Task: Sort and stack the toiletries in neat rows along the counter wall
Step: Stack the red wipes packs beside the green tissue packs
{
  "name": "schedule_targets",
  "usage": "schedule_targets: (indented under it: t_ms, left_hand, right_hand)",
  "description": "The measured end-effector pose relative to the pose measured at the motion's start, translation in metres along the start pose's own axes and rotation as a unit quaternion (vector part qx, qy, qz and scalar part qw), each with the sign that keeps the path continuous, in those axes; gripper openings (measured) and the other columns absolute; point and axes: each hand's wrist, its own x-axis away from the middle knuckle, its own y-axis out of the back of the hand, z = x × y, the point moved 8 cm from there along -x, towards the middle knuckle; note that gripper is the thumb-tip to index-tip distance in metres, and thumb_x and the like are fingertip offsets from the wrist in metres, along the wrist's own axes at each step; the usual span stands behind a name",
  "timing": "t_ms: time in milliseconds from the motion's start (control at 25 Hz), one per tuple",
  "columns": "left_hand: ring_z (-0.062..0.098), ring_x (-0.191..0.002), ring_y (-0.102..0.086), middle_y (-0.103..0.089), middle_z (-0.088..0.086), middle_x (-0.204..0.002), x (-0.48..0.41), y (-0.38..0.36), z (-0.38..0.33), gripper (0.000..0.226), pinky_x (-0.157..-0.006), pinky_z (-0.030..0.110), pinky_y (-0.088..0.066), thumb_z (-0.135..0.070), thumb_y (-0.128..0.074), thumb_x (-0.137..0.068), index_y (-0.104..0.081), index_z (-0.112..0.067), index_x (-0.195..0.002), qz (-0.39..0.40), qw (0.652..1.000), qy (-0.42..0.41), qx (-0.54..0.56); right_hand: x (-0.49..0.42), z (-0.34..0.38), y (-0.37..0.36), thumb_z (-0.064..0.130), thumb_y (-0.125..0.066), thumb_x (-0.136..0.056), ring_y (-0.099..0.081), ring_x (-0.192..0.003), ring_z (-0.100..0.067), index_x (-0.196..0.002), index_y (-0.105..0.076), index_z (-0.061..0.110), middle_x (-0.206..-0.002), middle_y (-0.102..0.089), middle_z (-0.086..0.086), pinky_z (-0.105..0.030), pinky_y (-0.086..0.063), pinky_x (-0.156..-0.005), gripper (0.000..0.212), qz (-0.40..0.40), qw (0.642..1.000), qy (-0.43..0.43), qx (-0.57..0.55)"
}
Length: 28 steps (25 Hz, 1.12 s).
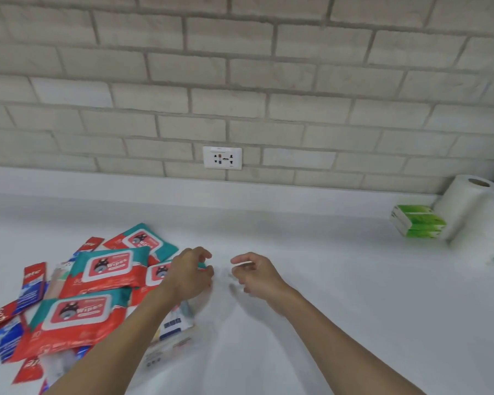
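Note:
A loose pile of toiletries lies at the left of the white counter [340, 295]. It holds several red-and-teal wipes packs [109, 266], red toothpaste boxes [33, 283] and a clear packet [174, 326]. My left hand [190, 273] hovers over the right edge of the pile, fingers curled over one wipes pack [156, 273]; a firm grip does not show. My right hand [253, 270] floats just to its right above bare counter, fingers half curled, holding nothing.
Two white paper towel rolls [465, 206] and a stack of green tissue packs [417, 220] stand at the far right by the brick wall. A white power socket [222, 157] sits low on the wall at centre.

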Motion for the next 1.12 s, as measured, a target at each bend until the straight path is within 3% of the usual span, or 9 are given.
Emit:
schedule_targets:
  t_ms: [200,320,520,600,760,840,1120]
  left_hand:
    - [0.019,-0.103,-0.062,-0.062,0.002,-0.122,0.011,0.027,0.056,0.035,-0.088,0.032,-0.054,-0.025,-0.060,-0.090,-0.053,-0.018,-0.123,-0.005,0.999,0.051,-0.016]
    - [0.018,-0.104,-0.062,-0.061,0.000,-0.124,0.018,0.030,0.069,0.042,-0.091,0.033,-0.054,-0.028,-0.062,-0.089,-0.049,-0.020,-0.128,0.006,0.997,0.067,-0.025]
    - [0.018,-0.110,-0.061,-0.060,0.000,-0.128,0.024,0.029,0.074,0.046,-0.096,0.031,-0.049,-0.029,-0.061,-0.091,-0.047,-0.019,-0.134,0.008,0.998,0.060,-0.019]
    - [0.018,-0.111,-0.061,-0.059,0.000,-0.130,0.025,0.030,0.074,0.045,-0.093,0.027,-0.047,-0.026,-0.060,-0.092,-0.047,-0.017,-0.135,0.006,0.998,0.058,-0.012]
    - [0.018,-0.115,-0.059,-0.057,0.000,-0.133,0.027,0.031,0.075,0.044,-0.094,0.027,-0.047,-0.024,-0.058,-0.094,-0.046,-0.017,-0.136,0.011,0.998,0.054,0.004]
    - [0.018,-0.116,-0.059,-0.057,-0.001,-0.133,0.029,0.031,0.074,0.044,-0.096,0.029,-0.047,-0.023,-0.058,-0.094,-0.047,-0.018,-0.136,0.010,0.999,0.052,0.013]
    - [0.017,-0.116,-0.057,-0.060,-0.001,-0.129,0.036,0.032,0.064,0.035,-0.097,0.027,-0.043,-0.017,-0.059,-0.094,-0.054,-0.017,-0.129,0.002,0.998,0.025,0.061]
  right_hand:
    - [-0.011,-0.007,-0.063,0.028,-0.061,-0.091,-0.059,-0.096,-0.015,-0.120,-0.052,0.027,-0.116,-0.061,-0.002,-0.027,-0.052,-0.078,0.031,0.003,0.996,-0.084,-0.040]
    - [-0.021,-0.009,-0.083,0.027,-0.060,-0.091,-0.063,-0.099,-0.016,-0.124,-0.047,0.025,-0.112,-0.067,-0.003,-0.032,-0.056,-0.086,0.036,-0.002,0.988,-0.124,-0.097]
    - [-0.030,-0.014,-0.100,0.018,-0.062,-0.091,-0.068,-0.079,-0.018,-0.114,-0.059,0.012,-0.100,-0.073,-0.012,-0.032,-0.058,-0.079,0.024,-0.003,0.970,-0.167,-0.175]
    - [-0.031,-0.017,-0.107,0.020,-0.066,-0.090,-0.071,-0.080,-0.019,-0.112,-0.063,0.009,-0.097,-0.074,-0.013,-0.030,-0.059,-0.077,0.024,0.007,0.958,-0.187,-0.219]
    - [-0.039,-0.022,-0.110,0.030,-0.071,-0.087,-0.070,-0.067,-0.013,-0.117,-0.060,0.009,-0.092,-0.075,-0.011,-0.030,-0.061,-0.072,0.038,-0.007,0.961,-0.191,-0.198]
    - [-0.041,-0.022,-0.111,0.033,-0.075,-0.084,-0.073,-0.074,-0.016,-0.119,-0.058,0.010,-0.095,-0.075,-0.011,-0.032,-0.062,-0.072,0.045,-0.013,0.962,-0.192,-0.192]
    - [-0.039,-0.017,-0.118,0.010,-0.078,-0.081,-0.074,-0.084,-0.031,-0.120,-0.057,0.001,-0.103,-0.072,-0.019,-0.049,-0.060,-0.077,0.045,-0.014,0.947,-0.184,-0.265]
